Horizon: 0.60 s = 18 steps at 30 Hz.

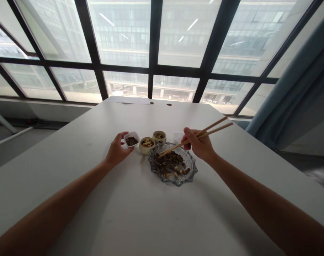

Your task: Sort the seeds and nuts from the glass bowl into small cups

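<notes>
My left hand (118,149) grips a small white plastic cup (135,134) with dark seeds (131,141) inside. In my right hand (197,142) is a pair of wooden chopsticks (213,129), their tips low over the left part of a clear glass dish (190,161). Dark striped sunflower seeds (165,163) and a few pale nuts (176,174) lie in that dish. Between the cup and the dish stands a cream bowl (145,150) of pale nuts. A second cream bowl (164,139) behind it also holds small pale pieces.
A faint clear container (178,136) sits behind the dish, partly hidden by my right hand. White papers (129,100) lie at the far edge of the white table (119,220). Windows run behind it, with a blue curtain (287,74) on the right.
</notes>
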### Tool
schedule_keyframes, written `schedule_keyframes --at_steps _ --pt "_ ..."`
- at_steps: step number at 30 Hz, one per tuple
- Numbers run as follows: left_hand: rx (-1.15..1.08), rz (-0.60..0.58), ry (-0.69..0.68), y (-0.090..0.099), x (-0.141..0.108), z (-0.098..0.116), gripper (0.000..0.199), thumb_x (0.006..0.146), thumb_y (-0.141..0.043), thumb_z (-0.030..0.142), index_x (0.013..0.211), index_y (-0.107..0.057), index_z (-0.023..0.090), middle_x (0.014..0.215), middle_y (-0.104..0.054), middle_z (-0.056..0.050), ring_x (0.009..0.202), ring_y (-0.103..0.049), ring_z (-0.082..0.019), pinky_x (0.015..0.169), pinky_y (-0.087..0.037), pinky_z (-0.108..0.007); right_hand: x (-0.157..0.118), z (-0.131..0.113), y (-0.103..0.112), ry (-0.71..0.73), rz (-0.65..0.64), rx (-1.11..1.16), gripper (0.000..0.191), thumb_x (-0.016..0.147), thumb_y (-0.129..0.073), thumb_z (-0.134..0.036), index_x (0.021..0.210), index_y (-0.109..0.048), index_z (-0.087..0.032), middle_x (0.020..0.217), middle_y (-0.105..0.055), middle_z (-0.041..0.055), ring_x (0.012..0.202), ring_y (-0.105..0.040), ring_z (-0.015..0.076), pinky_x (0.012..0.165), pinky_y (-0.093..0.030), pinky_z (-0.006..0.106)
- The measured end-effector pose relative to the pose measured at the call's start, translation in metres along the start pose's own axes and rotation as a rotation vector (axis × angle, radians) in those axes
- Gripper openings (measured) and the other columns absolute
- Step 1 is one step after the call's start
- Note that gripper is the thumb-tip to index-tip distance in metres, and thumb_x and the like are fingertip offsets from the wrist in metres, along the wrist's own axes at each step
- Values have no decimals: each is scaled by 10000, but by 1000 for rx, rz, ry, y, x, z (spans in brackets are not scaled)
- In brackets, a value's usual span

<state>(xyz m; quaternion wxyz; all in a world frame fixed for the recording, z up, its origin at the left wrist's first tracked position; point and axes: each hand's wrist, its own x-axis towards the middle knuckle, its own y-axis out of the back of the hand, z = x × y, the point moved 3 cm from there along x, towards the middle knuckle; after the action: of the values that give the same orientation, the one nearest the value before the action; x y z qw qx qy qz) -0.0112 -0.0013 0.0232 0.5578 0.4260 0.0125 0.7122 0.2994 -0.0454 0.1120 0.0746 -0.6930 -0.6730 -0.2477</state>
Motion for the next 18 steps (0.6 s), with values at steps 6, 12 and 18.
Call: schedule_keyframes --at_steps 6,12,18 --pt "-4 -2 13 2 0 2 615 663 -729 374 1222 -538 201 1218 -647 -109 1039 -642 -252 781 -583 -385 -16 12 -7 24 -201 -112 509 833 -624 -636 637 -656 -166 545 -653 41 484 -575 127 446 -446 222" --pt "0 -7 23 1 0 1 623 663 -724 385 1225 -538 195 1242 -638 -121 1022 -650 -256 778 -584 -391 -21 5 6 -37 -399 -110 512 829 -628 -629 621 -679 -164 523 -656 43 452 -583 129 418 -442 217" --pt "1 -6 25 2 0 1 630 659 -728 408 1224 -538 204 1223 -645 -114 1033 -651 -262 785 -589 -398 -10 -6 41 -95 -326 -119 570 787 -644 -681 574 -679 -154 426 -605 37 374 -544 111 359 -408 198"
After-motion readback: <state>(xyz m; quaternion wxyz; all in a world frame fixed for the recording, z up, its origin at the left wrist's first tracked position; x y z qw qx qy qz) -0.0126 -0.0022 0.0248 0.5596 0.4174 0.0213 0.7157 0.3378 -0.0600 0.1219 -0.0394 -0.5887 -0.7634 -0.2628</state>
